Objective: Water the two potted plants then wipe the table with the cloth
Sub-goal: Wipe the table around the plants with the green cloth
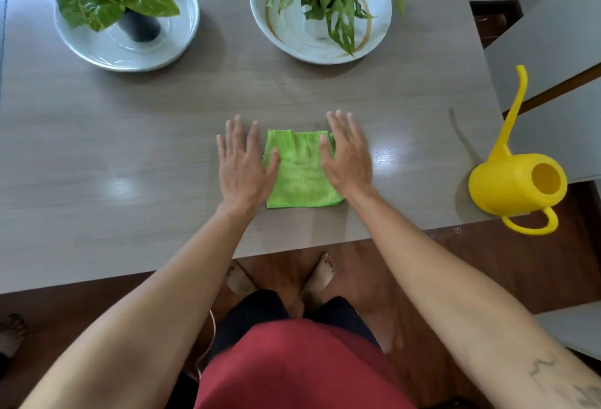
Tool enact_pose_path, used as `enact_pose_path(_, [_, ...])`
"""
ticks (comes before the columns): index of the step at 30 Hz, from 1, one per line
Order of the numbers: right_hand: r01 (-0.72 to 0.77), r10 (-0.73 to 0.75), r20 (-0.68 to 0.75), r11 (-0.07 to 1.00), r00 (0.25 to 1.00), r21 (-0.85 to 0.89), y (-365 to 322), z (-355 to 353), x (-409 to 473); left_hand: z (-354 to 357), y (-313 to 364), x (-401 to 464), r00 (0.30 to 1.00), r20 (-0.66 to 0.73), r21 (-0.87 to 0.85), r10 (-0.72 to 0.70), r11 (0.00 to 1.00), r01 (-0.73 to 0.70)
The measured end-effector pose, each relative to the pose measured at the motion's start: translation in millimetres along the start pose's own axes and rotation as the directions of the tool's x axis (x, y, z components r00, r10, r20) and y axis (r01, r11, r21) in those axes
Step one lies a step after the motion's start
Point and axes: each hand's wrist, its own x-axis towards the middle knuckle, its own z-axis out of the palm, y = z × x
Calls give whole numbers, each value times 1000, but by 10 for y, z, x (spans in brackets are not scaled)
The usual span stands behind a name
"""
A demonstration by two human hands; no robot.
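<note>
A folded green cloth [300, 174] lies flat on the grey table [130, 135], near its front edge. My left hand [242, 164] rests flat with fingers spread, its thumb on the cloth's left edge. My right hand [348, 154] lies flat over the cloth's right edge, fingers apart. A yellow watering can [517, 189] with a long spout stands at the table's right front corner, its handle past the edge. Two potted plants stand at the back: one in a dark pot [140, 23] on the left, one in a white pot [317, 23] on the right.
Each pot sits in a white bowl, the left bowl [97, 54] and the right bowl [374, 47]. Leaves overhang both bowls. Grey chair surfaces [553, 34] stand beyond the table's right side. My bare feet stand on the wooden floor below the table's front edge.
</note>
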Motion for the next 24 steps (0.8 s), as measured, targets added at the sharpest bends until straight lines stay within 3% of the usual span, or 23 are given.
enact_pose_path(4, [-82, 82, 6, 996, 997, -24, 292, -32, 116, 213, 481, -24, 992, 38, 67, 121, 990, -123])
enact_pose_path(8, [-27, 29, 27, 995, 999, -96, 443, 27, 83, 480, 632, -150, 982, 139, 127, 127, 981, -145])
enact_pose_path(21, [-179, 181, 9, 977, 983, -117, 184, 195, 84, 464, 156, -202, 976, 140, 217, 167, 956, -195])
enact_pose_path(24, [-135, 140, 25, 981, 990, -142, 46, 248, 38, 344, -130, -229, 982, 108, 217, 154, 960, -175])
